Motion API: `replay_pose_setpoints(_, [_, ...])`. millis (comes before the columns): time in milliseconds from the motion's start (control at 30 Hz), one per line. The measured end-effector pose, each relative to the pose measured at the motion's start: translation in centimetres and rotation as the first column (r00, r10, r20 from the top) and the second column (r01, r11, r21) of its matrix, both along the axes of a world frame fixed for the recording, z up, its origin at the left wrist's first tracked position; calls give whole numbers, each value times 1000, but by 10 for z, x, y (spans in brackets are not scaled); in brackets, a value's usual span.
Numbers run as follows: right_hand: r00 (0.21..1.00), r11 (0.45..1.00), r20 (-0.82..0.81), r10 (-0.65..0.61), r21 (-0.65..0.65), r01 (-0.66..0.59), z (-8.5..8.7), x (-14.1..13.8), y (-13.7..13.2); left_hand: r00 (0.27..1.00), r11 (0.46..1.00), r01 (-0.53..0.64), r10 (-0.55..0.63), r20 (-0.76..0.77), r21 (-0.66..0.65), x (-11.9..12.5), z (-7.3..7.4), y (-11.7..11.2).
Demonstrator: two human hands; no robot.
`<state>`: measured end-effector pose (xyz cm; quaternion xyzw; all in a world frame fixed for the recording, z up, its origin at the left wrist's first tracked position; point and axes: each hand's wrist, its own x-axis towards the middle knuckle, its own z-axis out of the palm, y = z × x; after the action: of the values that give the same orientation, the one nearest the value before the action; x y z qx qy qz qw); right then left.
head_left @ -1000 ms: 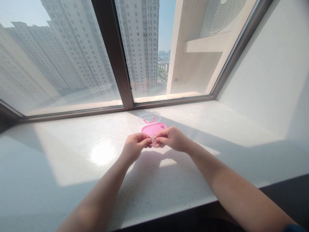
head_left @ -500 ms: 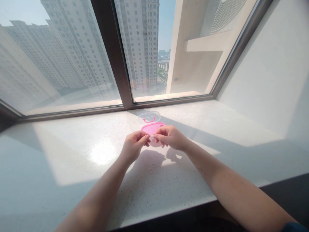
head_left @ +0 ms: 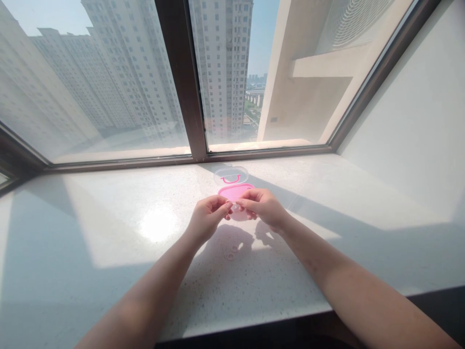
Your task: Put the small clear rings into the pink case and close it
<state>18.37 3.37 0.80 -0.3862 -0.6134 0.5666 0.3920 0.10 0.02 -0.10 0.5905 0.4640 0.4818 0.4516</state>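
My left hand (head_left: 209, 217) and my right hand (head_left: 265, 208) are raised close together above the sill, thumbs and forefingers pinched. Between their fingertips is a small whitish, see-through piece (head_left: 235, 206), too small to name. Just behind the fingers lies a pink container (head_left: 232, 192), partly covered by the hands. Its clear lid (head_left: 221, 173), with a pink curved handle, stretches towards the window. Two small pale rings (head_left: 230, 257) rest on the sill below the hands, in their shadow.
A speckled white windowsill (head_left: 203, 295) runs under everything, its front edge dropping to a dark area. At the back stands the window's brown frame (head_left: 181, 77); a white wall (head_left: 407, 126) closes the right side. Strong sunlight glares left of the hands.
The whole view has shifted slightly, so hands and container appear a little further right. Both hands keep their pinch, and the whitish piece shows more plainly between the fingertips.
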Motion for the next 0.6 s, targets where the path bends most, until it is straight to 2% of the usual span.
replay_pose_setpoints(133, [1000, 1000, -22, 1, -6, -1, -2, -1, 0, 1000, 1000, -10, 10, 2, 10, 1, -1, 0])
replay_pose_setpoints(400, [989, 991, 49, 136, 1, -136, -6, -4, -1, 1000, 1000, -5, 5, -7, 13, 3, -1, -1])
replay_pose_setpoints(600, [992, 993, 62, 112, 30, -114, -2, -2, -1, 1000, 1000, -5, 5, -13, 2, 2, 1, -2])
